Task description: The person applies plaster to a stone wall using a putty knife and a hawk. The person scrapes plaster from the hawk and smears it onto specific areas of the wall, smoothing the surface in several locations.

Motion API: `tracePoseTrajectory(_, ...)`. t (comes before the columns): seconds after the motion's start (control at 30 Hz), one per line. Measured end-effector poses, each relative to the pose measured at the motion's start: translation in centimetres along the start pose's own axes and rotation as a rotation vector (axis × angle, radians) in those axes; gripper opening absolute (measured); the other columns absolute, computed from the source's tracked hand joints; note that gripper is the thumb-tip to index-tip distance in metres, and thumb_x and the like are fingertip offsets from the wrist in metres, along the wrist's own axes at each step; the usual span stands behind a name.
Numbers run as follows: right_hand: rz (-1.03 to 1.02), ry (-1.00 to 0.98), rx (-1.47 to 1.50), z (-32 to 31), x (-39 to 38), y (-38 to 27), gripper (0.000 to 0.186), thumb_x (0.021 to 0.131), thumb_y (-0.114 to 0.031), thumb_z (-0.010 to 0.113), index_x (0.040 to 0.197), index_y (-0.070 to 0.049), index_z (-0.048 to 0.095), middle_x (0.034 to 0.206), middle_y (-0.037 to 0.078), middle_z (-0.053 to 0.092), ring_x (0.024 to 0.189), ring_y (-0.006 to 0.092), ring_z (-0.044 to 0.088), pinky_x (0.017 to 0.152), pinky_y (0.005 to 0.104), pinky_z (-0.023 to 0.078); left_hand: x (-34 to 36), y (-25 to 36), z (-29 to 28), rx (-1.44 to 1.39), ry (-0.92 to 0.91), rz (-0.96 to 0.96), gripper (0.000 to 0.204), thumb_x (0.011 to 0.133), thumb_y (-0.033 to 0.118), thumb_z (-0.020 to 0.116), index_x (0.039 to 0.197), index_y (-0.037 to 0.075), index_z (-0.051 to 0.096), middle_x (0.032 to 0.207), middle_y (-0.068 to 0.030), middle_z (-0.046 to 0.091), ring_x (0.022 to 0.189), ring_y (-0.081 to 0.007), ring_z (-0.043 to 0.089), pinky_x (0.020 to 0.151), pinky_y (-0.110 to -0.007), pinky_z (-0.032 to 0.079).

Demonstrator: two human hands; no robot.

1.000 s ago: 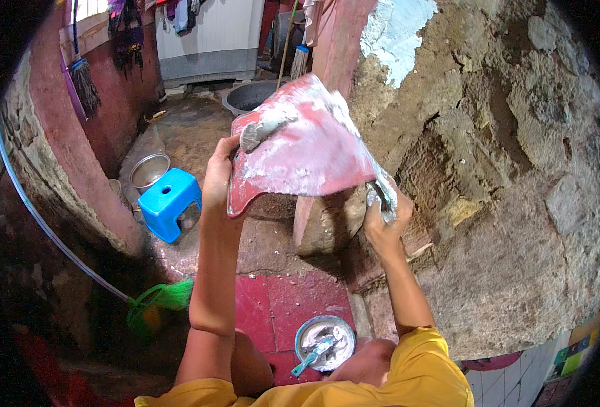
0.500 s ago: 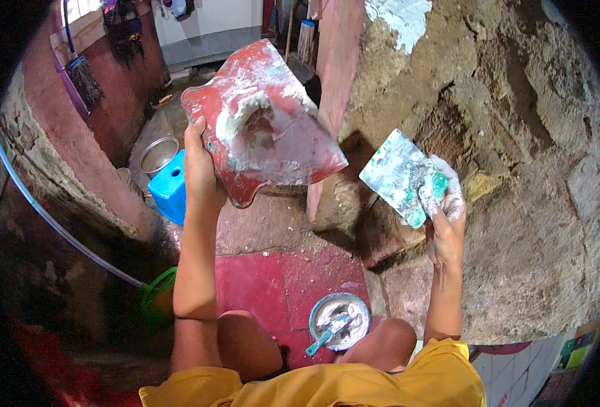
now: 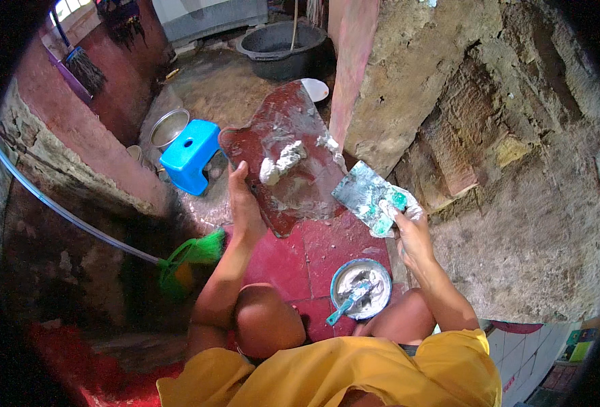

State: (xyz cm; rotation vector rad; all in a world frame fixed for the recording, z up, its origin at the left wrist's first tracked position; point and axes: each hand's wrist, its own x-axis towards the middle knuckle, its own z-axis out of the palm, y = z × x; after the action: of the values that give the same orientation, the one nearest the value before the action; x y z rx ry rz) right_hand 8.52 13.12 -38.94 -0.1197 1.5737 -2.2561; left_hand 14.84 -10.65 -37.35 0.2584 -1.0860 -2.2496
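My left hand (image 3: pixel 246 210) grips the lower left edge of a worn red board (image 3: pixel 296 200) with an irregular outline, held out ahead of me. Lumps of white paste (image 3: pixel 283 163) lie on its middle, and thin smears cover the rest. My right hand (image 3: pixel 414 234), coated in white, is closed on a flat rectangular scraper (image 3: pixel 357 193) with green patches under the paste. The scraper's left corner comes close to the board's right edge; whether they touch I cannot tell. Below stands a bowl (image 3: pixel 336 288) of white paste with a blue-handled putty knife (image 3: pixel 349 304) in it.
To the right rises a rough, broken wall (image 3: pixel 510 237). A blue stool (image 3: pixel 190 159), a metal bowl (image 3: pixel 170 129) and a green broom (image 3: pixel 202 251) are on the left. Farther off sits a black tub (image 3: pixel 286 64). My knees flank the red floor tiles (image 3: pixel 280 261).
Both hands have come down, the left also shifting right with the board. The scraper has moved left toward the board. The paste, earlier a curved ridge, now sits in compact lumps.
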Motion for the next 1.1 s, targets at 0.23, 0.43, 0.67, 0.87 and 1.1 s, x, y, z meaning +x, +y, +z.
tracePoseTrajectory(0.23, 0.055, 0.016, 0.055, 0.2, 1.0, 2.3, 0.028, 0.076, 0.003, 0.048, 0.104, 0.001, 0.046, 0.096, 0.009, 0.055, 0.082, 0.0157, 0.056, 0.066, 0.0281, 0.049, -1.0, -2.0, -0.9, 0.254, -0.115, -0.094, 0.039, 0.081, 0.028, 0.038, 0.110, 0.002, 0.038, 0.099, -0.0066, 0.050, 0.089, -0.0150, 0.049, 0.078, -0.029, 0.040)
tracePoseTrajectory(0.43, 0.034, -0.089, -0.036, -1.0, 3.7, 1.6, 0.027, 0.076, 0.000, 0.049, 0.103, -0.001, 0.047, 0.093, 0.006, 0.056, 0.077, 0.0131, 0.056, 0.061, 0.0267, 0.050, -0.3, -1.9, -1.7, 0.363, -0.208, -0.300, 0.037, 0.081, 0.028, 0.036, 0.107, 0.003, 0.041, 0.089, -0.0033, 0.050, 0.078, -0.0119, 0.048, 0.071, -0.025, 0.040)
tracePoseTrajectory(0.67, -0.210, -0.302, -0.254, -0.7, 4.7, -2.5, 0.053, 0.074, 0.005, 0.051, 0.119, -0.004, 0.026, 0.102, 0.008, 0.050, 0.085, 0.0120, 0.052, 0.063, 0.0231, 0.047, 0.6, -1.9, -2.3, 0.488, -0.065, -0.428, 0.030, 0.078, 0.033, 0.040, 0.087, 0.008, 0.051, 0.075, -0.0010, 0.051, 0.063, -0.0112, 0.046, 0.060, -0.025, 0.038)
tracePoseTrajectory(0.87, -0.652, -0.381, -0.949, 0.5, 3.2, -7.3, 0.080, 0.055, -0.022, 0.074, 0.120, -0.004, 0.031, 0.117, 0.013, 0.041, 0.109, 0.0235, 0.039, 0.093, 0.0328, 0.028, 1.7, -0.4, -0.3, 0.313, -0.049, -0.456, 0.027, 0.076, 0.032, 0.042, 0.078, 0.007, 0.053, 0.070, -0.0016, 0.054, 0.061, -0.0119, 0.050, 0.058, -0.024, 0.040)
tracePoseTrajectory(1.1, -0.997, -0.260, -1.295, 1.2, 2.0, -11.0, 0.059, 0.060, -0.011, 0.066, 0.114, -0.005, 0.041, 0.112, 0.017, 0.044, 0.106, 0.0336, 0.040, 0.090, 0.0368, 0.031, 2.7, 0.5, 1.3, 0.255, -0.133, -0.438, 0.023, 0.078, 0.027, 0.042, 0.075, 0.007, 0.053, 0.070, -0.0018, 0.054, 0.055, -0.0115, 0.050, 0.054, -0.023, 0.041)
